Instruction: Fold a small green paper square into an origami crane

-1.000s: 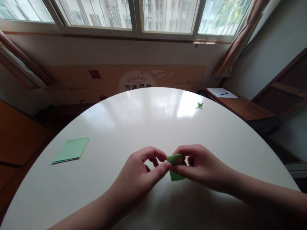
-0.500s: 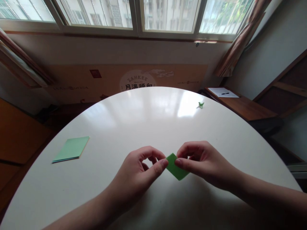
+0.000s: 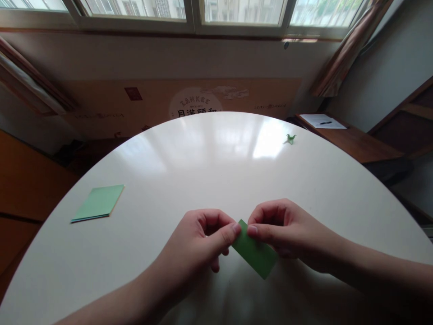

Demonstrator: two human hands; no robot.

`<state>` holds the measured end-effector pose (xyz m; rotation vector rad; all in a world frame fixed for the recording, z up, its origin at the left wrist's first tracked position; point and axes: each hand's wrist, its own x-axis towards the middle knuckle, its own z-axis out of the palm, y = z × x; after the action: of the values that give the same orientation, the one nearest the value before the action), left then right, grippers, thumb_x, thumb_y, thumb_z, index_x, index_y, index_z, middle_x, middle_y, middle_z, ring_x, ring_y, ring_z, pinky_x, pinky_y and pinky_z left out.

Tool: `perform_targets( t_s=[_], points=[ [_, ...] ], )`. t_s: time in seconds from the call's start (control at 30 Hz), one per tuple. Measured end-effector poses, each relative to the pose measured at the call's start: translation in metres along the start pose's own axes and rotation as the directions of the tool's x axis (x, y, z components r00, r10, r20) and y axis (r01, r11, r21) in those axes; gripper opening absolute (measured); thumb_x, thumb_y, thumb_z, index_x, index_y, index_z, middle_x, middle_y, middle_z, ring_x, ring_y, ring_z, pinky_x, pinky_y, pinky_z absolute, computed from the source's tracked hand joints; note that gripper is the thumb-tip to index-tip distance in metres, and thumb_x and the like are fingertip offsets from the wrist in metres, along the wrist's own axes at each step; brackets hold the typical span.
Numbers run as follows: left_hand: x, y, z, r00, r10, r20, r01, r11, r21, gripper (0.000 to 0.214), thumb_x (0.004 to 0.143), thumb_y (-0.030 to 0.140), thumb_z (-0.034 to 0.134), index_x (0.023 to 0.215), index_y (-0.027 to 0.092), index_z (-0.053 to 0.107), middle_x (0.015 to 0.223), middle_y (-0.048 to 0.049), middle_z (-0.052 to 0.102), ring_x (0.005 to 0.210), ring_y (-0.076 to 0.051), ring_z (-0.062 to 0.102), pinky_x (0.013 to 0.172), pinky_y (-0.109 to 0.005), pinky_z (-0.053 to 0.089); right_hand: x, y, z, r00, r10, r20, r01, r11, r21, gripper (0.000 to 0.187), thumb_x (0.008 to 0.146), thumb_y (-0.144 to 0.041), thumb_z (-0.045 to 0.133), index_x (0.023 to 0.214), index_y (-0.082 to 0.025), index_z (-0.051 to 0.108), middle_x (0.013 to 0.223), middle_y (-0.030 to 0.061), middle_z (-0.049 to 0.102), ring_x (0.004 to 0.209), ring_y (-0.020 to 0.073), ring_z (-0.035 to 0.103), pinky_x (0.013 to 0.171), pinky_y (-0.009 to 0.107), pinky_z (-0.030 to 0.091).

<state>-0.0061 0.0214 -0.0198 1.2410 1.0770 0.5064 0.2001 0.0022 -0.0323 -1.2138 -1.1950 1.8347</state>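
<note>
A folded green sheet of paper (image 3: pixel 255 255) is held between my two hands above the near part of the white table, its long side slanting down to the right. My left hand (image 3: pixel 206 239) pinches its upper left edge between thumb and forefinger, the other fingers curled below. With thumb and forefinger my right hand (image 3: pixel 280 225) grips the upper right edge, close to the left fingertips. Part of the paper lies hidden behind the right thumb and fingers.
On the round white table (image 3: pixel 203 176), a stack of pale green paper squares (image 3: pixel 98 203) lies at the left. A small green folded paper figure (image 3: pixel 290 139) stands at the far right. Beyond the rim, a wooden surface (image 3: pixel 368 144) holds a white sheet (image 3: pixel 318 121) and a pen (image 3: pixel 325 123).
The green paper has gone from a small diamond to a longer rectangle reaching lower right. Both hands stay pinched on it, now closer together. The view has tipped slightly downward.
</note>
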Motion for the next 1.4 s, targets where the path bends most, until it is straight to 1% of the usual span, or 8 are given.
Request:
perform_targets(
  t_s=[0.23, 0.47, 0.63, 0.83, 1.03, 1.17, 1.3, 1.4],
  points=[
    [0.005, -0.002, 0.0, 0.999, -0.03, -0.014, 0.029, 0.998, -0.055, 0.019, 0.073, 0.032, 0.077, 0.069, 0.014, 0.07, 0.055, 0.0021, 0.056, 0.045, -0.008, 0.046, 0.041, -0.016, 0.037, 0.005, 0.003, -0.001, 0.999, 0.032, 0.012, -0.032, 0.999, 0.022, 0.025, 0.075, -0.037, 0.083, 0.076, -0.015, 0.071, 0.054, -0.0042, 0.051, 0.045, 0.0052, 0.035, 0.041, 0.019, 0.024],
    [0.006, -0.004, -0.001, 0.999, -0.047, -0.001, 0.047, 0.999, -0.027, 0.022, 0.079, 0.036, 0.073, 0.072, 0.015, 0.071, 0.055, 0.0015, 0.059, 0.043, -0.008, 0.048, 0.042, -0.017, 0.037, 0.005, 0.003, -0.002, 0.999, 0.031, 0.014, -0.031, 0.999, 0.032, 0.024, 0.075, -0.035, 0.083, 0.073, -0.015, 0.069, 0.054, -0.0056, 0.05, 0.044, 0.0046, 0.034, 0.042, 0.018, 0.025],
    [0.007, -0.001, 0.001, 0.996, -0.084, 0.017, 0.084, 0.996, -0.015, 0.021, 0.078, 0.036, 0.073, 0.071, 0.016, 0.07, 0.053, 0.0008, 0.061, 0.042, -0.009, 0.05, 0.042, -0.018, 0.038, 0.005, 0.004, -0.002, 1.0, 0.023, 0.004, -0.023, 1.0, 0.021, 0.028, 0.074, -0.039, 0.084, 0.074, -0.015, 0.069, 0.057, -0.004, 0.052, 0.046, 0.0055, 0.036, 0.042, 0.018, 0.025],
    [0.007, -0.002, -0.001, 0.997, -0.077, 0.009, 0.077, 0.997, -0.025, 0.023, 0.078, 0.037, 0.074, 0.071, 0.016, 0.07, 0.053, 0.0002, 0.064, 0.039, -0.008, 0.051, 0.04, -0.016, 0.039, 0.003, 0.004, -0.004, 0.998, 0.062, 0.004, -0.062, 0.998, -0.001, 0.027, 0.077, -0.04, 0.081, 0.077, -0.015, 0.069, 0.05, -0.0057, 0.049, 0.041, 0.0045, 0.034, 0.037, 0.016, 0.022],
    [0.008, -0.004, -0.006, 0.999, -0.04, -0.016, 0.039, 0.998, -0.052, 0.028, 0.085, 0.041, 0.07, 0.075, 0.015, 0.072, 0.054, -0.0012, 0.066, 0.041, -0.008, 0.054, 0.04, -0.015, 0.041, 0.007, 0.004, -0.007, 0.999, 0.038, 0.018, -0.04, 0.991, 0.13, 0.041, 0.089, -0.055, 0.063, 0.079, -0.015, 0.069, 0.055, -0.0027, 0.055, 0.034, 0.0041, 0.035, 0.029, 0.015, 0.022],
    [0.008, -0.006, -0.008, 0.999, -0.023, -0.046, 0.02, 0.997, -0.08, 0.031, 0.085, 0.044, 0.07, 0.072, 0.016, 0.069, 0.054, -0.0008, 0.066, 0.042, -0.009, 0.056, 0.041, -0.015, 0.042, 0.009, 0.003, -0.009, 1.0, -0.005, -0.019, 0.008, 0.982, 0.187, 0.045, 0.091, -0.057, 0.057, 0.081, -0.015, 0.07, 0.065, 0.0018, 0.061, 0.041, 0.0068, 0.045, 0.029, 0.014, 0.028],
    [0.007, -0.008, -0.008, 0.998, -0.024, -0.065, 0.019, 0.997, -0.076, 0.032, 0.085, 0.044, 0.071, 0.07, 0.015, 0.067, 0.053, -0.0005, 0.066, 0.042, -0.008, 0.056, 0.042, -0.015, 0.043, 0.008, 0.002, -0.01, 1.0, -0.022, -0.013, 0.024, 0.99, 0.138, 0.042, 0.091, -0.054, 0.06, 0.081, -0.015, 0.071, 0.063, 0.0005, 0.06, 0.039, 0.0059, 0.044, 0.03, 0.013, 0.03],
    [0.007, -0.008, -0.008, 0.997, -0.026, -0.071, 0.02, 0.997, -0.081, 0.033, 0.084, 0.044, 0.071, 0.07, 0.015, 0.067, 0.052, -0.0003, 0.065, 0.042, -0.009, 0.055, 0.041, -0.015, 0.043, 0.005, 0.002, -0.011, 1.0, 0.022, -0.003, -0.022, 1.0, 0.015, 0.033, 0.086, -0.049, 0.069, 0.083, -0.017, 0.071, 0.057, -0.0017, 0.06, 0.036, 0.0052, 0.044, 0.031, 0.013, 0.031]
  ],
)
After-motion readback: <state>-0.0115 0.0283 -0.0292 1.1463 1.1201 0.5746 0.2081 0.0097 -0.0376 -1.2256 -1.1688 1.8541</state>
